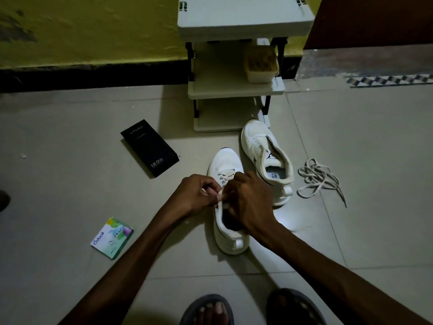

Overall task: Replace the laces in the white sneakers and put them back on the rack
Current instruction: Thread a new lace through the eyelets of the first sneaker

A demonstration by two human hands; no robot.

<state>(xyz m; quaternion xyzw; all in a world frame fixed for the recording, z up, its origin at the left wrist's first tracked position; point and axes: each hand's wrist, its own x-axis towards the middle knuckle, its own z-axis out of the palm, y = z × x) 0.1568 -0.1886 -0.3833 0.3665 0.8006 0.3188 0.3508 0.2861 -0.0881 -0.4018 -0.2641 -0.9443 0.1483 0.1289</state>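
On the left of the tiled floor (70, 184) lies a small Odonil packet (112, 238), and further back a black vivo box (150, 147), well apart from it. The left hand (199, 193) comes next; its fingers are curled narrow and pinch the end of the lace (226, 175), just beside the tongue of the near sneaker (226, 165). This white sneaker stands on the floor in the middle, toe pointing away, with the lace already crossing its front eyelets. Behind it, against the wall, stands the white rack (234, 90); on its middle shelf there is a pale container (261, 64).

The right hand (248, 198) is curled tight over the opening of the near sneaker and touches the left hand. I cannot tell if it pinches the lace or the shoe's edge. The second sneaker (264, 156) stands just right of the first one, without lace, its toe near the foot of the rack. A loose lace (318, 179) lies in a heap on the floor beside it.
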